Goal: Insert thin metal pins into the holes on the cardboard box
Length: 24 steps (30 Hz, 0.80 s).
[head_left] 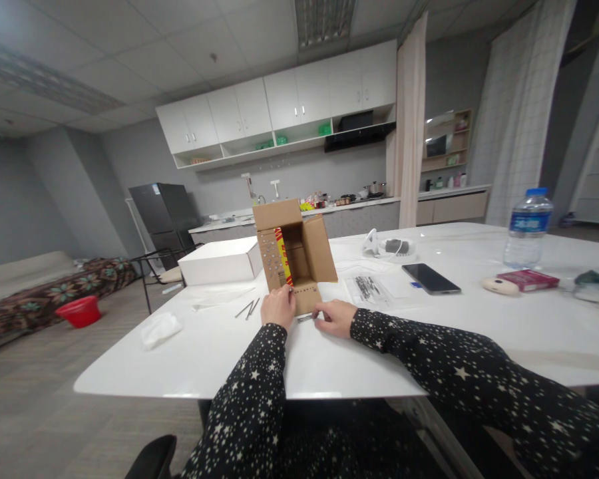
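Left hand (278, 306) is pressing at the lower near-left corner of an open cardboard box (299, 253); fingers are bending against its edge, and whether they are gripping it, cannot tell. Box is standing just beyond both hands, its opening facing the wearer, flaps spreading, a yellow-and-red strip (283, 256) running down its left part.

Right hand (337, 318) is lying on the tabletop (349, 372) by the box's bottom flap; thumb and forefinger are curling at small metal pieces (306, 318). Contact is showing; a firm pinch, cannot tell.

Left of the left fingers, slim metal rods (243, 309) are lying loose; farther left, a crumpled white bag (162, 329) is resting. Beyond them a white box (219, 261) is sitting.

Right of and beyond the right fingers, a printed clear packet (372, 290) is lying flat, then a dark phone (432, 279). Farthest right of these, a blue-capped bottle (528, 229) is standing behind a dark pink box (528, 280).
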Tool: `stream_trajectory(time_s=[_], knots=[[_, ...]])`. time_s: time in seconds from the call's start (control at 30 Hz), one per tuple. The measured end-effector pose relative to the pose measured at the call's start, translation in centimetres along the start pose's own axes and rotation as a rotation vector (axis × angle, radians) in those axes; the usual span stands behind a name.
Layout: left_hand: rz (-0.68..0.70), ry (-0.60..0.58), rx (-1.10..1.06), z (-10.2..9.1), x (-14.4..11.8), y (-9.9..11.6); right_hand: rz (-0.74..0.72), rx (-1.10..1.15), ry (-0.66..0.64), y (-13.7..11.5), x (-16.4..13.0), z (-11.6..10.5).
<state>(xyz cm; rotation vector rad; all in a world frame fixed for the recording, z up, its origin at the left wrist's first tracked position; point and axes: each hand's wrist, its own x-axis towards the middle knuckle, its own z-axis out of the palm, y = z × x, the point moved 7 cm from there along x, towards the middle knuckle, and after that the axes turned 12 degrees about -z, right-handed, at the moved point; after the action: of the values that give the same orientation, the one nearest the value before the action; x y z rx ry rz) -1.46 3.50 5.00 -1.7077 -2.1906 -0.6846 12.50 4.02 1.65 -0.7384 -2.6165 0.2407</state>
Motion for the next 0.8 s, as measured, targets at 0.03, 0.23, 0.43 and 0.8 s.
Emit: stream_trajectory(time_s=[0.03, 0.23, 0.43, 0.8], knots=[[-0.002, 0.003, 0.004, -0.01, 0.00, -0.02, 0.002, 0.000, 0.002, 0.02, 0.00, 0.00], [-0.022, -0.005, 0.003, -0.07, -0.03, -0.08, 0.006, -0.004, 0.002, 0.06, -0.04, -0.04], [-0.013, -0.028, -0.001, -0.27, -0.22, 0.33, -0.007, 0.003, 0.005, 0.18, 0.02, 0.15], [0.011, -0.038, -0.033, -0.12, -0.18, 0.37, -0.006, 0.008, 0.009, 0.05, 0.06, 0.05]])
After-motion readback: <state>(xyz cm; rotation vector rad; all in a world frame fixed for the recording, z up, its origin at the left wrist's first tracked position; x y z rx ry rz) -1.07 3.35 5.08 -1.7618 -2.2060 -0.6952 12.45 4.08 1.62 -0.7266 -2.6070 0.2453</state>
